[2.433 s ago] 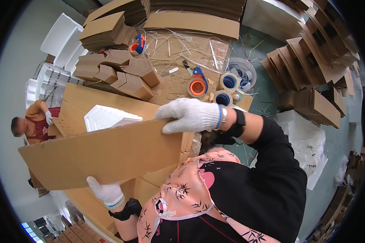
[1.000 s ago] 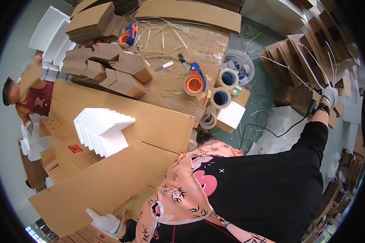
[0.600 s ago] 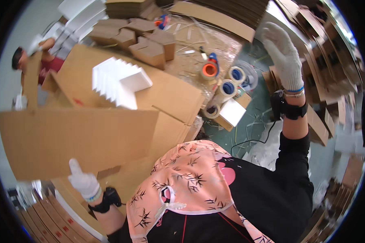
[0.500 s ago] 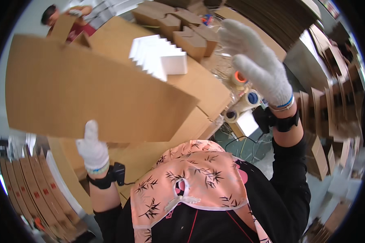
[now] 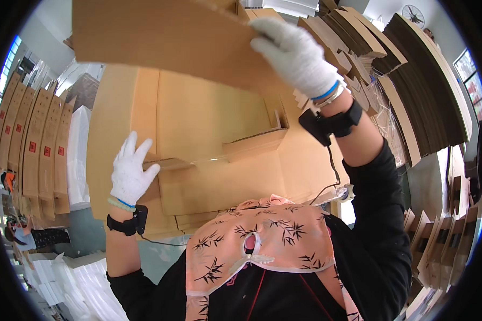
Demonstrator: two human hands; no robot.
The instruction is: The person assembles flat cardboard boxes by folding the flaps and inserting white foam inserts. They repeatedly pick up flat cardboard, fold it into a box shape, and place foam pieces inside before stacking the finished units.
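A large plain cardboard sheet (image 5: 171, 43) is raised at the far side of the table. Its right end is in my gloved right hand (image 5: 300, 61), with the fingers closed at the edge. My left hand (image 5: 129, 174), in a white knitted glove, has its fingers spread and holds nothing. It hovers over or rests on the cardboard near a narrow folded strip (image 5: 168, 163); contact cannot be told. Below the sheet lies opened-out brown cardboard (image 5: 219, 187) with a recessed middle (image 5: 203, 117) and a small upright corner strip (image 5: 257, 139). The sheet hides its far part.
Folded cardboard pieces (image 5: 326, 37) and a tall stack of flat cardboard (image 5: 428, 91) stand at the right. Upright cartons (image 5: 35, 150) and white sheets (image 5: 79, 160) line the left. A black cable (image 5: 334, 166) hangs from my right wrist. Another person (image 5: 32, 238) is far left.
My left hand has let go of the sheet's near edge. My right hand, open in the air before, now grips its right end. The sheet is farther away, and the view has turned.
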